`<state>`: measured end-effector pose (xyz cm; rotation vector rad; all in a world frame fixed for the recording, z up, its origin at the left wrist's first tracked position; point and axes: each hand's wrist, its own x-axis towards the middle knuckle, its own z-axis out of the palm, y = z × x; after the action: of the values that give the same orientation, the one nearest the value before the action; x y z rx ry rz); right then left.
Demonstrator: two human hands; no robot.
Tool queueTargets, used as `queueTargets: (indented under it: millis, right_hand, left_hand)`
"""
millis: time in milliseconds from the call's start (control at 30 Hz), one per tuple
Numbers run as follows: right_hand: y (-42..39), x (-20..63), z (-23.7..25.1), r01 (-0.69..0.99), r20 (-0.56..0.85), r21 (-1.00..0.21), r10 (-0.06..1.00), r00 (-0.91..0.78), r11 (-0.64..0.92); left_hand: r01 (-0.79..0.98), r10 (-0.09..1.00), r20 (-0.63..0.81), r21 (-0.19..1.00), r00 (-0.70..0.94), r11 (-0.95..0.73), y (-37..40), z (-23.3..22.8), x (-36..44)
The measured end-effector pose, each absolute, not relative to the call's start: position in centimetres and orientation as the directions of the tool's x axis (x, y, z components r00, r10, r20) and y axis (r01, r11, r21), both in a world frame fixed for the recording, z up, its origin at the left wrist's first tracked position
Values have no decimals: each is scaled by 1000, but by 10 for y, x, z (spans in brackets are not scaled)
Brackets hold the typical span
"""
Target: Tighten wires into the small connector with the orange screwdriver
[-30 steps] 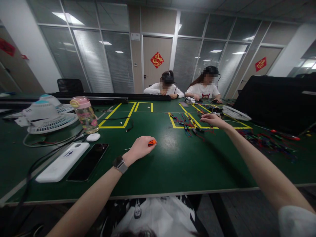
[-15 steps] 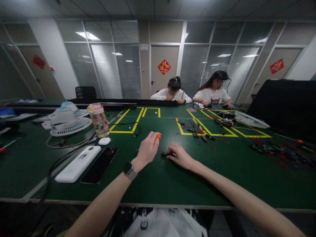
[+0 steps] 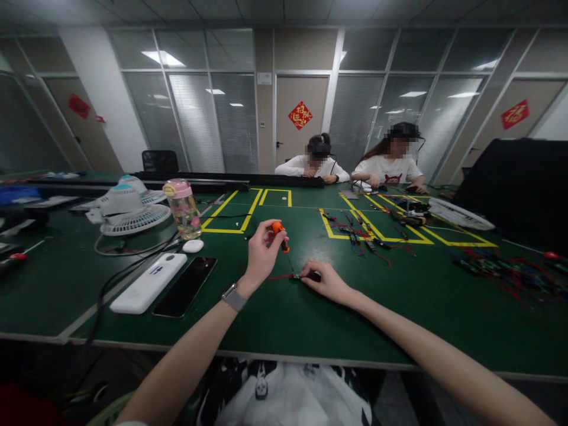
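Observation:
My left hand (image 3: 262,253) is closed around the orange and black handle of a screwdriver (image 3: 281,235). Its thin shaft slants down to the end of a small dark electronic module (image 3: 294,276) on the green table. Whether the tip touches the module I cannot tell. My right hand (image 3: 325,279) pinches that module between thumb and fingers and rests on the table, hiding part of it. A red wire (image 3: 280,277) runs left from the module's end.
A phone (image 3: 186,288), a white power bank (image 3: 148,283), an earbud case (image 3: 193,245) and a drink bottle (image 3: 183,208) stand left, near white fans (image 3: 128,210). Wired modules (image 3: 355,228) lie ahead right, a wire heap (image 3: 510,272) far right. Two people sit opposite.
My left hand has turned and risen slightly, tipping the screwdriver so its handle and shaft now show, pointing down at the module. My right hand stays nearly in place. The view has shifted slightly.

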<state>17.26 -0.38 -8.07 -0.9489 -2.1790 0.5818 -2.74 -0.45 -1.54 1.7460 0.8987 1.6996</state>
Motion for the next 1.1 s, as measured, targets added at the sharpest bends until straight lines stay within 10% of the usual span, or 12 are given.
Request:
queueTargets:
  millis: [1100]
  right_hand:
    - [-3,172,-85,435,401,-674,790,-464,598]
  left_hand:
    - [10,776,625,778,82,-628,-6,-24,-18]
